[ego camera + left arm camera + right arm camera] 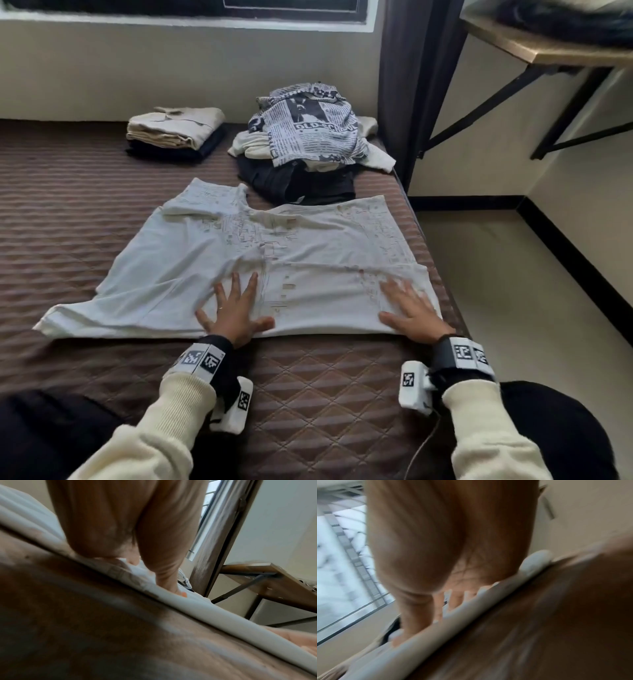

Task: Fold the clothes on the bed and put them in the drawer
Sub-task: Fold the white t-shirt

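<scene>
A pale white printed T-shirt [239, 260] lies spread flat on the brown quilted bed [68, 212]. My left hand [236, 308] presses flat on its near hem, fingers spread. At the hem's right end my right hand [411, 308] also lies flat with straight fingers. In the left wrist view the left hand [123, 531] rests on the shirt's hem [197, 609]. The right wrist view, blurred, shows the right hand [436, 540] with its fingers on the pale shirt edge [471, 609].
A folded stack of beige and dark clothes [176, 135] sits at the back of the bed. Beside it is an unfolded heap topped by a newspaper-print garment [308, 133]. The bed's right edge drops to the floor [513, 291]; a wall-mounted table [548, 48] hangs at upper right.
</scene>
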`<state>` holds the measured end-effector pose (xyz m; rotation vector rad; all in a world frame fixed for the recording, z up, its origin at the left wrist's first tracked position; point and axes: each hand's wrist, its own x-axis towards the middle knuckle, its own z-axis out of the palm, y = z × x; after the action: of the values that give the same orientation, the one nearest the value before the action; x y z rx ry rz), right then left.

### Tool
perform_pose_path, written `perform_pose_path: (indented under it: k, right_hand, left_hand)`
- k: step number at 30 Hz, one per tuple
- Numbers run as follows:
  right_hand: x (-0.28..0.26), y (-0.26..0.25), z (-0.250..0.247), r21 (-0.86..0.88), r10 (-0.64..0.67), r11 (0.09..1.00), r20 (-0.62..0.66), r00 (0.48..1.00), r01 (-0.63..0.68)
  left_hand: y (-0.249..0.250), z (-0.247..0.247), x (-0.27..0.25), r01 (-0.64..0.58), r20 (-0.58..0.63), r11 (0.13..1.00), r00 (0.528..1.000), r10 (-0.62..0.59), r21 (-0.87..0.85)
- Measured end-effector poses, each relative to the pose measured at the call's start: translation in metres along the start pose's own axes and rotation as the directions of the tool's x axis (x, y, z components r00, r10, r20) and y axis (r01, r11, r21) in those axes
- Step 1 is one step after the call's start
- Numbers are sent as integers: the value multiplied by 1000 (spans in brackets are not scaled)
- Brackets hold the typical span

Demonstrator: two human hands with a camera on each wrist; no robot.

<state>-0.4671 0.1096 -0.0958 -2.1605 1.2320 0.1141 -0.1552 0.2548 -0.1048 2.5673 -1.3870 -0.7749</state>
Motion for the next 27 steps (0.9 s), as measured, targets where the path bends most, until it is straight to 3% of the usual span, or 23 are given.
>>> perform_pose_path:
  k: [2, 5, 7, 11, 13, 15, 17, 19, 21, 23, 24, 27]
  right_hand:
    - [-7, 18, -9, 61, 189, 980, -32, 981, -187]
    - [-9, 13, -11, -65, 360, 925, -160, 919, -374]
    - [-8, -6, -6, -96, 283, 947, -207, 936, -308]
    - [-6, -50, 17, -127, -42, 992, -122, 992, 27]
    - [0, -61, 22, -123, -98, 988, -3, 995, 97]
    - [7, -66, 19, -139, -72, 987, 92, 993, 84]
    - [12, -72, 9, -109, -42, 993, 44, 998, 47]
    - [15, -81, -1, -35, -52, 998, -54, 997, 51]
    - [20, -94, -5, 32, -98, 994, -65, 993, 100]
    - [26, -110, -8, 76, -141, 987, -28, 990, 143]
    - [31, -118, -8, 87, -163, 983, -16, 987, 164]
    - [57, -146, -7, 166, -171, 969, -78, 982, 182]
  left_hand:
    - [1, 1, -4, 1, 6, 1000, 1000, -1, -5]
    - [1, -1, -7, -4, 13, 1000, 1000, 4, -8]
    - [2, -2, -7, -5, 23, 1000, 1000, 5, -8]
    - [3, -3, -13, -17, 32, 1000, 999, 17, -8]
    - [-1, -4, -18, -41, 33, 999, 999, 41, -12]
    - [-10, -6, -21, -68, 34, 995, 997, 70, -69]
    - [-22, -13, -22, -95, 15, 966, 995, 101, -242]
    - [-31, -26, -22, -97, -37, 825, 995, 92, -557]
    - [-40, -47, -17, -54, -100, 621, 994, -40, -782]
    - [-60, -75, 0, -14, -151, 505, 961, -232, -863]
    - [-71, -89, 10, -21, -206, 495, 924, -322, -868]
    - [-108, -127, 47, 21, -395, 653, 781, -484, -757]
